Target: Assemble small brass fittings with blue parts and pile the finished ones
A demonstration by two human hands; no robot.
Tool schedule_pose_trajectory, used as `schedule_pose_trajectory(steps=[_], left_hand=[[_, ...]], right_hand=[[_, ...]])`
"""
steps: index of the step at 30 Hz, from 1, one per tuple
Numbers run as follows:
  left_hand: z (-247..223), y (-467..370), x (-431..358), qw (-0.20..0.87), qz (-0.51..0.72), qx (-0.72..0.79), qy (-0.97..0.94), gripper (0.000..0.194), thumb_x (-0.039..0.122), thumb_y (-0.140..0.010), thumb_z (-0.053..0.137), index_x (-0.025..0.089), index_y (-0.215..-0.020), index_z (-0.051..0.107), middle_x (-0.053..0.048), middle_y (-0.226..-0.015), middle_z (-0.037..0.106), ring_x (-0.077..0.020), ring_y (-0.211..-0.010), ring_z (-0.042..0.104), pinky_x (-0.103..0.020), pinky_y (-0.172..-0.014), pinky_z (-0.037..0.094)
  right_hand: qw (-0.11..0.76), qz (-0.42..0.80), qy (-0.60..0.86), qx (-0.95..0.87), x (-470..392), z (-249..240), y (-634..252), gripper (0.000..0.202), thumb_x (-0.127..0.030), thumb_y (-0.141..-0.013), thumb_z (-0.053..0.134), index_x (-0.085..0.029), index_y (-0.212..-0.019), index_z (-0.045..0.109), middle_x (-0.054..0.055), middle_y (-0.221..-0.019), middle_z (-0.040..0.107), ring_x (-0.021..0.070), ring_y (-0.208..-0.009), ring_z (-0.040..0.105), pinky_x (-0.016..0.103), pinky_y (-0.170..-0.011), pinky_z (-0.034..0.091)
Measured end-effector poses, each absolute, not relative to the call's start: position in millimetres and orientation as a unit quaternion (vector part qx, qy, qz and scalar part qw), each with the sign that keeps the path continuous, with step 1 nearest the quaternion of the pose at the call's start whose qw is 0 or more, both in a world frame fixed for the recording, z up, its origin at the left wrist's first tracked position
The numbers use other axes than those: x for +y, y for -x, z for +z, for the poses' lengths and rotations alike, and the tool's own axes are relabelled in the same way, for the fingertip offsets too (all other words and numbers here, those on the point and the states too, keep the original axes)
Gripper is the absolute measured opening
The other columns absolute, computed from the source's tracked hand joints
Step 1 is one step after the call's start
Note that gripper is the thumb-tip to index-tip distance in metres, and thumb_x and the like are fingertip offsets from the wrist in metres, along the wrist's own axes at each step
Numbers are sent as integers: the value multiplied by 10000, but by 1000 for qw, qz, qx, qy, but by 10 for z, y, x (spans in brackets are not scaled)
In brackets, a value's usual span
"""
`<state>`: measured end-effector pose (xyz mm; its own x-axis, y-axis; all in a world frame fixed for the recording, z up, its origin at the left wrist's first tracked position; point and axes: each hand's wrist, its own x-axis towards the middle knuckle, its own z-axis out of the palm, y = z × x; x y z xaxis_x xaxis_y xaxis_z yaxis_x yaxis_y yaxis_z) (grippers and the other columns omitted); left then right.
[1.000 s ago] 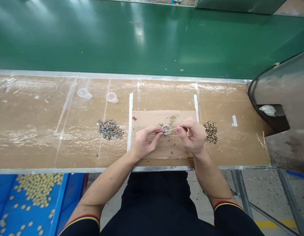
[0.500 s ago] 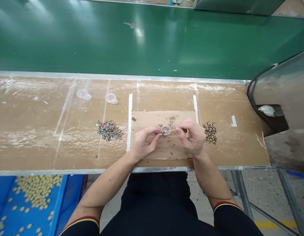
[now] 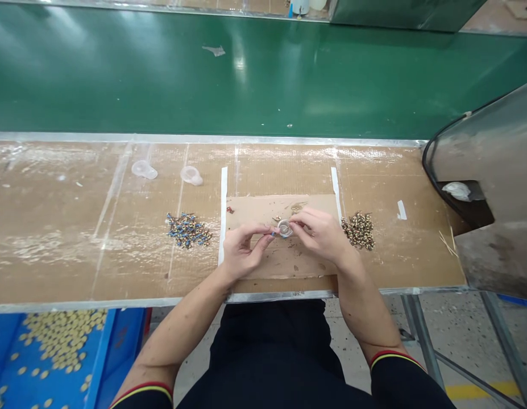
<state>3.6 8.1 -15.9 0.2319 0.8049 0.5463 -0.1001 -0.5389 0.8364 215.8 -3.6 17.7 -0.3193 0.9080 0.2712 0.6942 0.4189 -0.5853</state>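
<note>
The left hand (image 3: 244, 250), just left of the small clear cup (image 3: 285, 228), is narrowed to a pinch, thumb and forefinger holding a small blue-marked piece (image 3: 273, 233) at their tips, near the cup's left rim. The right hand (image 3: 320, 232) is on the other side of the cup, its thumb and forefinger drawn in close by the right rim; whether anything thin is held between them cannot be told at this size. The cup stands on a cardboard sheet (image 3: 284, 266) laid on the table (image 3: 399, 255), and a few loose metal bits (image 3: 276, 219) lie just beyond it. Well to the left of the cup is a pile of blue-marked pieces (image 3: 189, 230); to its right, past the right hand's fingers, is a pile of brass-coloured pieces (image 3: 358, 230). Farther right of the cup, near the table's end, lie several thin sticks (image 3: 448, 244). The step in hand appears to be close work on the single piece beside the cup, the left hand presenting it and the right busy at the rim. The next move would seem to call for a steady left pinch and light, exact fingertip control on the right, without tipping the cup.
</note>
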Motion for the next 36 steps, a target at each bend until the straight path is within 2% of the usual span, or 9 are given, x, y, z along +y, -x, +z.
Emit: schedule_pose_trajectory(steps=[3,7,12,17,22,27,29,32,36], left_hand=[[-135,-37,91,399,561,262,-676,140,146,-946,701,199,-1075,687,-58,-937,821,-176,-870,811,-295,-806,694],[-135,-32,102,381,560,287,-677,78,163,-943,702,195,-1015,707,-51,-917,821,-171,-851,809,-286,-799,690],[-136,-26,116,353,574,320,-666,58,153,-918,716,196,-957,720,-25,-868,811,-158,-798,802,-262,-766,681],[-138,-12,132,348,564,332,-672,64,150,-908,708,204,-934,729,-18,-845,802,-156,-780,791,-257,-742,663],[-142,-3,158,331,563,343,-676,69,139,-901,702,194,-923,737,-21,-826,793,-150,-763,777,-252,-728,648],[-116,-5,175,314,563,321,-694,112,87,-878,706,187,-917,737,-18,-824,792,-148,-772,776,-248,-737,645],[-108,-6,176,316,560,320,-696,105,90,-881,702,184,-911,736,-22,-818,790,-153,-767,775,-252,-728,645],[-101,-15,169,318,562,316,-695,120,79,-877,702,186,-917,740,-20,-820,795,-153,-768,779,-249,-730,647],[-98,-41,140,317,549,304,-711,136,75,-884,711,191,-944,749,-21,-853,812,-155,-787,795,-243,-746,660]], right_hand=[[271,191,517,-789,-33,157,-2166,176,-251,-995,557,-201,-980,725,56,-870,736,180,-750,658,312,-684,493],[345,135,574,-730,-18,217,-2409,192,-308,-972,607,-208,-1064,743,48,-855,731,170,-700,641,307,-645,505],[404,38,701,-586,-55,260,-3001,186,-295,-911,607,-202,-855,758,38,-741,707,172,-626,596,318,-598,463],[298,148,730,-597,-149,205,-3326,153,-289,-841,655,-203,-766,756,40,-735,728,185,-646,624,335,-633,483],[167,244,692,-659,-134,153,-3338,101,-240,-800,708,-218,-860,786,53,-874,776,216,-803,705,351,-734,529],[133,252,703,-652,-91,160,-3305,88,-198,-794,695,-216,-835,771,61,-895,780,223,-848,707,348,-770,528],[154,259,703,-645,-95,191,-3279,54,-194,-790,685,-206,-781,737,40,-793,749,197,-750,675,327,-713,510],[244,246,692,-633,-108,253,-3196,53,-220,-819,665,-198,-779,693,-1,-671,671,148,-607,580,293,-613,463],[421,196,613,-639,-93,315,-2921,57,-222,-870,664,-207,-902,709,-4,-732,672,129,-614,571,275,-589,472]])
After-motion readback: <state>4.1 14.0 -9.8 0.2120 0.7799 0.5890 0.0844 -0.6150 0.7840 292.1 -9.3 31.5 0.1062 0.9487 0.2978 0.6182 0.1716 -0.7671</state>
